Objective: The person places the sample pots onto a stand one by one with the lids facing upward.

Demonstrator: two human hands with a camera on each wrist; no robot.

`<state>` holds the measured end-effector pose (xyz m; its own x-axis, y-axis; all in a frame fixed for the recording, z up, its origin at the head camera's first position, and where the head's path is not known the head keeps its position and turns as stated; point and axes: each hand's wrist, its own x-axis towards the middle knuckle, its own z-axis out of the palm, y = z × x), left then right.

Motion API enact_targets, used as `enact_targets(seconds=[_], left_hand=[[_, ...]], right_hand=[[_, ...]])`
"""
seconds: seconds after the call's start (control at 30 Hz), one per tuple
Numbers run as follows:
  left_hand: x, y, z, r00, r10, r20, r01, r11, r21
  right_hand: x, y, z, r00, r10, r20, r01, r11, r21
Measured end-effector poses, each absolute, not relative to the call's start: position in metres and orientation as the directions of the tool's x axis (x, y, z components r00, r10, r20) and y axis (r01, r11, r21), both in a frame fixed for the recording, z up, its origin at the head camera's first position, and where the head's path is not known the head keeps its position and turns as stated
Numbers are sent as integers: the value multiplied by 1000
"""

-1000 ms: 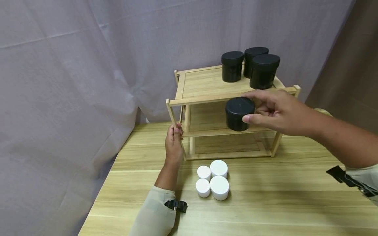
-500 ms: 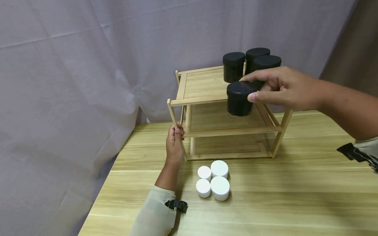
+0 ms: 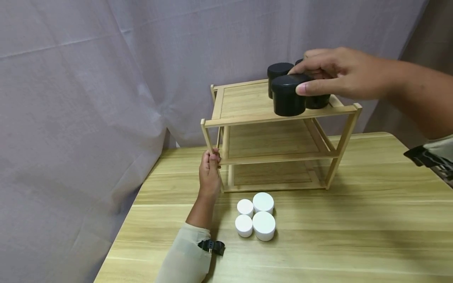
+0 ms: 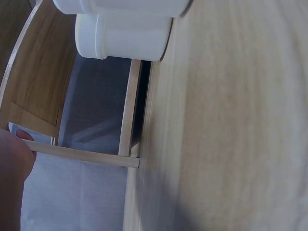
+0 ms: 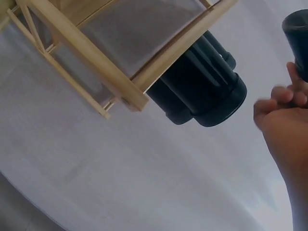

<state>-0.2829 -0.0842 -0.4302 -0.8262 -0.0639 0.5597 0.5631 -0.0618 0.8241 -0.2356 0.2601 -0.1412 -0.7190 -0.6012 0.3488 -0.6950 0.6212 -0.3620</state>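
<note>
Between thumb and fingers, my right hand (image 3: 339, 74) pinches a black lidded jar (image 3: 288, 98) by its lid, upright, at the front edge of the top shelf. In the right wrist view this jar (image 5: 299, 41) hangs apart from the black jars (image 5: 207, 82) on the rack. Behind the held jar, three more black jars (image 3: 279, 70) stand on the top shelf, partly hidden by it and my hand. My left hand (image 3: 209, 171) grips the front left post of the wooden rack (image 3: 244, 119); in the left wrist view my left hand (image 4: 14, 156) shows at the left edge.
Several white lidded jars (image 3: 263, 225) stand grouped on the wooden table (image 3: 336, 236) before the rack. Two of these white jars (image 4: 127, 36) appear in the left wrist view. A grey curtain (image 3: 170, 51) hangs close behind the rack.
My right hand has raised the black jar from in front of the middle shelf to the height of the top shelf. The left hand keeps its grip on the post.
</note>
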Motion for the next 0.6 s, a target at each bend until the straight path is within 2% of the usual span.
enact_targets(seconds=[0.13, 0.6], left_hand=[[-284, -85, -431, -825, -59, 562, 565, -62, 823], [-285, -88, -432, -832, -52, 553, 555, -58, 830]], right_hand=[[-241, 259, -141, -725, -587, 360, -684, 672, -283], [-266, 256, -136, -822, -493, 287, -557, 802, -218]])
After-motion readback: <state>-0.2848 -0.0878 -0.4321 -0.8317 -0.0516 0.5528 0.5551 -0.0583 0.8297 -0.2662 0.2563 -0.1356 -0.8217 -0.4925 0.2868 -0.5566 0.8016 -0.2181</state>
